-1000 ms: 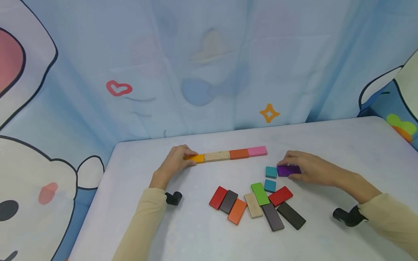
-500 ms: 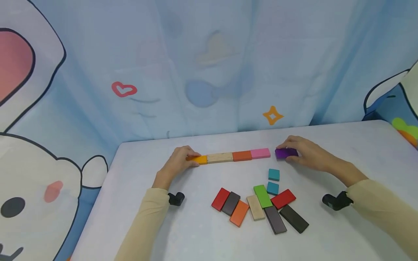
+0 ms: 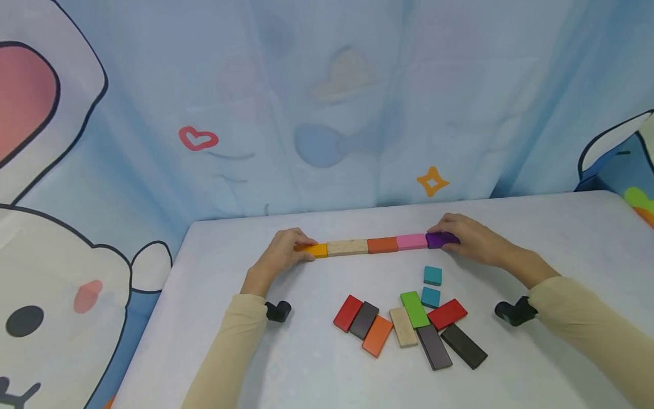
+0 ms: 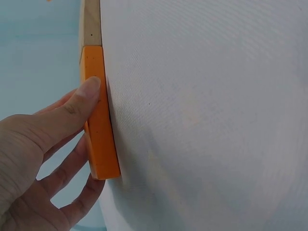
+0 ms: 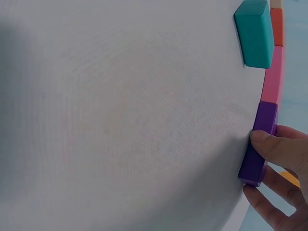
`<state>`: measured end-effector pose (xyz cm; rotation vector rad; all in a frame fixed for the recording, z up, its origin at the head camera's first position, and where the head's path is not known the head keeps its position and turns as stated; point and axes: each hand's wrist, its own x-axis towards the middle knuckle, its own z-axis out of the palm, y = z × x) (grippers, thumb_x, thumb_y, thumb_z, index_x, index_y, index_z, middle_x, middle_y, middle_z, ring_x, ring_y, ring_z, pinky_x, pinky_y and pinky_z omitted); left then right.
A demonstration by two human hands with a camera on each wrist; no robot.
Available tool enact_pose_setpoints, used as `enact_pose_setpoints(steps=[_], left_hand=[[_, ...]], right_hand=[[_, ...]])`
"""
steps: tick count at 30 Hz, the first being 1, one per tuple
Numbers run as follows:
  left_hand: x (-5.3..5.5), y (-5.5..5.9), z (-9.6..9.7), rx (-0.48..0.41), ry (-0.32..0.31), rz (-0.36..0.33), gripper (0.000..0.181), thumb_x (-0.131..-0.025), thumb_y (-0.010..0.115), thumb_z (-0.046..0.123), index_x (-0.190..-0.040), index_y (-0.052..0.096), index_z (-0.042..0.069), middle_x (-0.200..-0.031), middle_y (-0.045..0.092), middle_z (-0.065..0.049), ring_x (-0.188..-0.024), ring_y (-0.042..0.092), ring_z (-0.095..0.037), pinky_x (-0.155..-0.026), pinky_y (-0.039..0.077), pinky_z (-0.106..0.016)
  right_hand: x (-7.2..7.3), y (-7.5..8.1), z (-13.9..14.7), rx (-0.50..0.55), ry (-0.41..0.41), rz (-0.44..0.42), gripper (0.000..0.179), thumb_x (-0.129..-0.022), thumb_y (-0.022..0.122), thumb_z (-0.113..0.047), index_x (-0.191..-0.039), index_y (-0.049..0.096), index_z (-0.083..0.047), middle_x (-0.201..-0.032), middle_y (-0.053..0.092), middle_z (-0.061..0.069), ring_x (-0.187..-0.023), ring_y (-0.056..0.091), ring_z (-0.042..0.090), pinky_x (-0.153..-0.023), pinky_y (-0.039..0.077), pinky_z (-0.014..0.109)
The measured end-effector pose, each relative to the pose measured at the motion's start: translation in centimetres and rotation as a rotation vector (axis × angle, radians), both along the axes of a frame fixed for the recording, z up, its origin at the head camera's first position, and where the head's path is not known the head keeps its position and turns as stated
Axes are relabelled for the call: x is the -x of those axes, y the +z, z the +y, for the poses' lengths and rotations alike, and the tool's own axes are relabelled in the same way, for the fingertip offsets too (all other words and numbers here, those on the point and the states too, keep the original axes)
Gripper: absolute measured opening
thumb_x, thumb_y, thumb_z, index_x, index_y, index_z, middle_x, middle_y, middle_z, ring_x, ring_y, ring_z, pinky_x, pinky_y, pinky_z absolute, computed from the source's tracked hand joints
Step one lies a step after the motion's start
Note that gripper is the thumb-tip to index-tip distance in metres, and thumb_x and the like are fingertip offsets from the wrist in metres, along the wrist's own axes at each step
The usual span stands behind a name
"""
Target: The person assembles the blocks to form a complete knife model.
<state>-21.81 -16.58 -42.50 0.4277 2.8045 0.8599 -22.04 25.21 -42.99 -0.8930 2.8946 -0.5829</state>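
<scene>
A row of wooden blocks lies end to end along the back of the table. From the left it runs yellow-orange block, natural wood block, orange block, pink block and purple block. My left hand pinches the yellow-orange block at the left end, thumb on its near side in the left wrist view. At the other end my right hand grips the purple block between thumb and fingers. Its left end meets the pink block, as the right wrist view shows.
Two teal blocks lie just in front of the row's right part. Nearer the front is a loose group with a green block, red block, dark block and several others. A blue curtain hangs behind the white table.
My right hand has carried the purple block from beside the teal blocks back and leftward, up against the pink block's end. My left hand has stayed on the yellow-orange block.
</scene>
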Motion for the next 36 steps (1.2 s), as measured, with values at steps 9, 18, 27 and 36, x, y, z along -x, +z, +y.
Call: enact_pose_setpoints(steps=[9, 18, 27, 36], left_hand=[[0.6, -0.2, 0.4, -0.005, -0.045, 0.019, 0.032, -0.090, 0.083, 0.011, -0.122, 0.079, 0.008, -0.113, 0.073, -0.006, -0.109, 0.063, -0.025, -0.103, 0.053, -0.039], [0.5, -0.2, 0.3, -0.004, -0.023, 0.015, 0.033, -0.090, 0.082, 0.010, -0.122, 0.079, 0.008, -0.113, 0.072, -0.005, -0.110, 0.063, -0.024, -0.104, 0.053, -0.038], [0.5, 0.0, 0.2, 0.016, -0.024, 0.025, 0.034, -0.089, 0.083, 0.011, -0.122, 0.079, 0.009, -0.114, 0.073, -0.005, -0.109, 0.063, -0.024, -0.104, 0.052, -0.038], [0.6, -0.1, 0.2, 0.006, -0.026, 0.021, 0.033, -0.088, 0.085, 0.011, -0.121, 0.080, 0.010, -0.113, 0.074, -0.004, -0.109, 0.064, -0.023, -0.104, 0.053, -0.038]], right_hand=[[-0.4, -0.5, 0.4, 0.011, -0.017, 0.013, 0.041, -0.086, 0.082, 0.006, -0.125, 0.070, 0.005, -0.112, 0.065, 0.018, -0.107, 0.064, 0.040, -0.093, 0.058, 0.057], [-1.0, 0.6, -1.8, -0.020, -0.010, 0.118, 0.046, -0.086, 0.085, -0.004, -0.129, 0.070, 0.000, -0.120, 0.064, 0.020, -0.116, 0.060, 0.042, -0.096, 0.052, 0.062], [-4.3, 3.2, -10.5, 0.010, 0.353, 0.179, 0.038, -0.087, 0.087, -0.013, -0.122, 0.074, -0.007, -0.120, 0.065, 0.007, -0.110, 0.062, 0.024, -0.093, 0.060, 0.040], [-7.5, 2.9, -16.8, -0.159, 0.568, 0.052, 0.033, -0.093, 0.082, -0.028, -0.123, 0.077, -0.014, -0.118, 0.064, 0.001, -0.106, 0.059, 0.014, -0.094, 0.056, 0.026]])
